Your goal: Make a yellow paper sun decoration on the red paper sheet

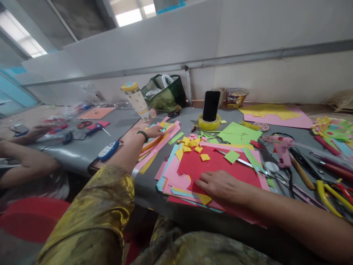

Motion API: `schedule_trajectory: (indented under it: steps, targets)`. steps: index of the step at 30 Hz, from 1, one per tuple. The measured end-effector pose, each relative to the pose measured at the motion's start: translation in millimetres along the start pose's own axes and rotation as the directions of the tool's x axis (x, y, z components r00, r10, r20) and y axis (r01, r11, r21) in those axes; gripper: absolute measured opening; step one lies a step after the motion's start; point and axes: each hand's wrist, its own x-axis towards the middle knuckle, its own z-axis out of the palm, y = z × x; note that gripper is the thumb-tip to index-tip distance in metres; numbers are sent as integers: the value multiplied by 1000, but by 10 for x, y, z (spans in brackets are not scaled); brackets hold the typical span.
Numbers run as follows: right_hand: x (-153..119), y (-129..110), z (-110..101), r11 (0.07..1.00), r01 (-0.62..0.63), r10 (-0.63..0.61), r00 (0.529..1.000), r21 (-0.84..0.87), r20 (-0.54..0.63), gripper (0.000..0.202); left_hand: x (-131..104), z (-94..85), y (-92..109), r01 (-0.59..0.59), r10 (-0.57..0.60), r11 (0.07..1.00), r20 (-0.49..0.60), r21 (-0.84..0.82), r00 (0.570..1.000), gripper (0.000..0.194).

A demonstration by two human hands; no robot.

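Note:
My left hand (153, 131), with a dark green beaded bracelet at its wrist, reaches onto a pile of coloured paper strips (165, 139). Its fingers are small and blurred, so their grip cannot be made out. My right hand (216, 184) lies on a red paper sheet (220, 163), its fingers loosely bent and holding nothing. Other coloured sheets are stacked beneath that red one. Several small folded yellow paper pieces (190, 142) sit at its far left corner. A green paper square (232, 156) lies over a metal blade (245, 162) on the red sheet.
A phone (211, 106) stands upright in a yellow tape roll (209, 123). At right are a pink glue gun (282, 149) and yellow-handled pliers (327, 195). A tumbler (136, 103) and green bag (168, 95) stand behind. A co-worker's arms (30, 156) show at left.

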Motion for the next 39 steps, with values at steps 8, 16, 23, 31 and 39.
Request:
schedule_trajectory:
  steps: [8, 16, 23, 31, 39]
  targets:
    - [-4, -12, -9, 1000, -6, 6, 1000, -16, 10, 21, -123, -12, 145, -42, 41, 999, -42, -28, 998, 67]
    - [24, 2, 88, 999, -4, 2, 999, -39, -43, 19, -89, 198, 480, -91, 83, 993, -101, -76, 991, 41]
    - [28, -5, 44, 1000, -7, 7, 1000, -25, -20, 16, -23, 270, 532, -84, 79, 989, -47, -121, 996, 21]
    - [32, -1, 66, 1000, -8, 8, 1000, -29, -1, 21, -2, 236, 618, -46, 45, 999, -3, -23, 999, 26]
    - [32, -5, 55, 1000, -11, 11, 1000, -2, -23, 20, -26, 145, 676, -9, 9, 1000, 48, -8, 999, 27]
